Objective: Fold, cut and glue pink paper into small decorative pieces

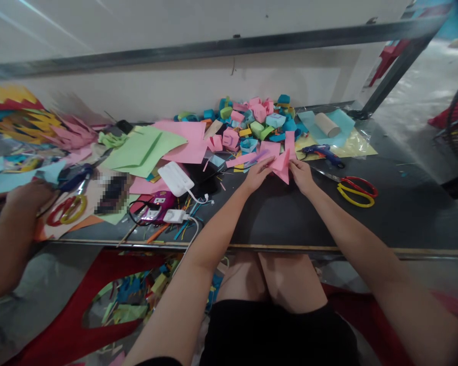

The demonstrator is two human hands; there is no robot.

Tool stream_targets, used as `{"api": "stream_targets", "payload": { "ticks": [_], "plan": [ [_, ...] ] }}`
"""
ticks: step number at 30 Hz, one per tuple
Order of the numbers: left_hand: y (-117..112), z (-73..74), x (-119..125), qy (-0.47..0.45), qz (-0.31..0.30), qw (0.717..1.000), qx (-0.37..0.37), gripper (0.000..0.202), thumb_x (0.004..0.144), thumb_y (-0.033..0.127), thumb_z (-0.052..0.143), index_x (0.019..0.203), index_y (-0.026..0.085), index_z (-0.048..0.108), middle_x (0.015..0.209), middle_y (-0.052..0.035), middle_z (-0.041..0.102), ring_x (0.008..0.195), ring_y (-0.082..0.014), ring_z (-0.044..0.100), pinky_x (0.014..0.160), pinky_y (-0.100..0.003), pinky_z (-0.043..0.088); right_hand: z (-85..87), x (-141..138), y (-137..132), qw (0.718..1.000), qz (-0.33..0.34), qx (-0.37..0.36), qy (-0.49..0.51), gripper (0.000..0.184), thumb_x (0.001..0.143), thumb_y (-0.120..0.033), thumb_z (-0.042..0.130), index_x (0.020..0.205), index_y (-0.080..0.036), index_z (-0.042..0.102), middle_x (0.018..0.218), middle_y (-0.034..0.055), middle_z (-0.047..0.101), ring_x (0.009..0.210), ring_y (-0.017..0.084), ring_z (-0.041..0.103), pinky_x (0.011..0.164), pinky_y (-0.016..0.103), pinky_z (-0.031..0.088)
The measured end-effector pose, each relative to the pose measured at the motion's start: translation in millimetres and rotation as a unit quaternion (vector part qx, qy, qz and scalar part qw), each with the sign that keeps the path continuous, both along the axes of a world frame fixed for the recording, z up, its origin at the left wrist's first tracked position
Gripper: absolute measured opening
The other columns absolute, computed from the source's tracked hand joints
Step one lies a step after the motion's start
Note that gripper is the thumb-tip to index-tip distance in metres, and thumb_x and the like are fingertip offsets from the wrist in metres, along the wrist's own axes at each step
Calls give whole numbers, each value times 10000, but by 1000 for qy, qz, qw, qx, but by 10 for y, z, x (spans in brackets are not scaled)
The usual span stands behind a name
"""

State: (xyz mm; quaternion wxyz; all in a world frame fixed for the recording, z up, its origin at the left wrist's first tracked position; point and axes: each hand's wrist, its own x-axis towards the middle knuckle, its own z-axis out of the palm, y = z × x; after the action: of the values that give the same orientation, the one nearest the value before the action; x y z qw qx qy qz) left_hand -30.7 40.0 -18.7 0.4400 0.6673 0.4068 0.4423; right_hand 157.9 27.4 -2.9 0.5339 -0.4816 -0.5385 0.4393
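Note:
A folded piece of pink paper (280,163) is held between my two hands above the dark table. My left hand (258,174) pinches its left edge, and my right hand (301,175) grips its right edge. Just behind the paper lie pink strips and scraps (241,160). Farther back is a heap of small folded paper pieces (257,119) in pink, blue, green and yellow. To the right of my right hand rest a blue glue gun (323,153) and scissors (356,190) with red and yellow handles.
Green paper sheets (145,147), a white power bank (175,178) and a purple power strip (162,203) with cables lie to the left. A co-worker's hand (28,195) is at far left, near another pair of scissors (66,209). A cardboard tube (327,125) sits back right.

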Motion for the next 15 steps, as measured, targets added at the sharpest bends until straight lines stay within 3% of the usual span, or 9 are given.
{"api": "stream_targets", "payload": {
  "ticks": [4, 6, 9, 15],
  "plan": [
    [-36, 33, 14, -2, 36, 999, 23, 443, 891, 505, 700, 1226, 215, 724, 820, -25, 737, 696, -150, 618, 765, -323, 522, 15, 0, -14, 1000, 5, 8, -4, 445, 723, -647, 729, 730, -208, 658, 511, -42, 533, 426, 120, 462, 434, 275, 381],
    [-37, 54, 24, -13, 66, 997, 28, 364, 900, 553, 682, 982, 205, 753, 708, -12, 692, 648, -142, 592, 721, -308, 506, 15, -5, -19, 1000, 1, 8, -10, 432, 721, -637, 733, 727, -211, 659, 507, -41, 532, 432, 122, 467, 428, 268, 384],
    [-24, 95, 37, -63, 125, 990, -25, 471, 936, 593, 617, 683, 195, 620, 576, -3, 611, 560, -127, 547, 608, -280, 460, 4, -10, -18, 999, 10, 12, -42, 392, 749, -591, 725, 702, -208, 660, 506, -32, 561, 438, 120, 482, 419, 250, 383],
    [-38, 200, 43, -162, 139, 970, -118, 483, 946, 543, 635, 640, 192, 509, 507, 30, 546, 493, -87, 511, 540, -225, 395, -28, -23, 9, 998, 42, -8, -48, 457, 724, -634, 741, 812, -186, 725, 504, -7, 613, 444, 136, 549, 408, 246, 396]
  ]
}}
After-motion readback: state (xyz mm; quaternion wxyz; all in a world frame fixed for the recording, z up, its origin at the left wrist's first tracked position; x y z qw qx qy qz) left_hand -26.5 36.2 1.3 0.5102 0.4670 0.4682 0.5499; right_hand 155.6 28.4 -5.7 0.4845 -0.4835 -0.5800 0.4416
